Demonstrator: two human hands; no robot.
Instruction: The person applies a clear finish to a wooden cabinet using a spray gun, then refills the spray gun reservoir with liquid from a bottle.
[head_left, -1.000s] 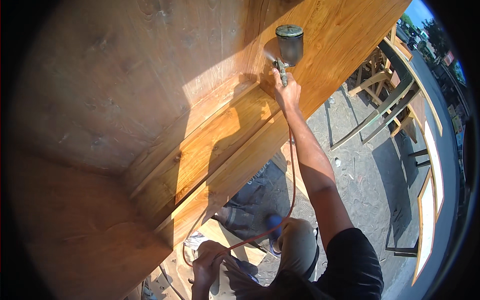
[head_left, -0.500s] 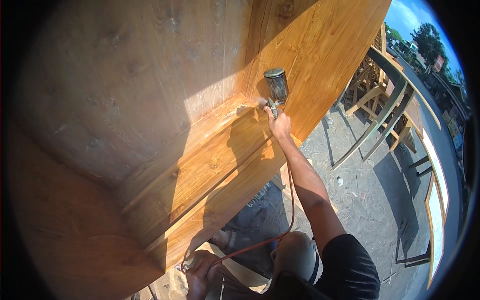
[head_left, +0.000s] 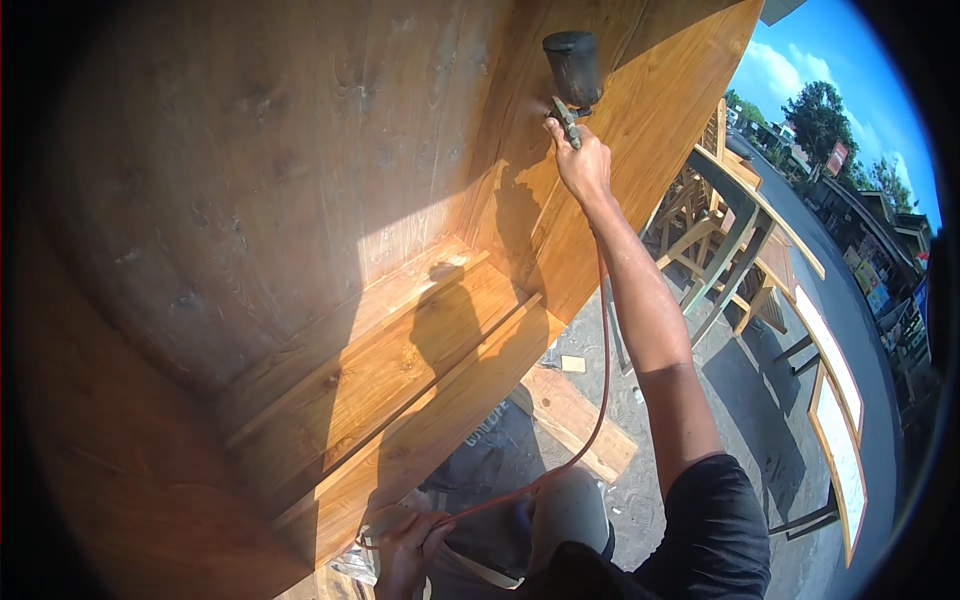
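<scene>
My right hand (head_left: 584,165) is wrapped round a spray gun (head_left: 566,122) whose dark cup (head_left: 574,70) sits on top. It is raised close to the orange-brown side panel (head_left: 640,140) of a large wooden cabinet, with a faint mist at the nozzle. From the gun a reddish hose (head_left: 603,370) hangs along my right forearm and runs down to my left hand (head_left: 403,548). That hand is closed on the hose, low beside the cabinet's front edge. The back panel (head_left: 250,150) looks duller and paler than the glossy lower boards (head_left: 440,330).
A loose wooden board (head_left: 580,420) and a small yellowish block (head_left: 573,364) lie on the grey ground by my knee. To the right stand wooden frames (head_left: 715,235) and white-topped panels (head_left: 840,450) on legs, with a road (head_left: 850,300) beyond.
My right hand and the spray gun have moved up along the side panel, away from the lower corner. The view has shifted a little. My left hand keeps its hold low down.
</scene>
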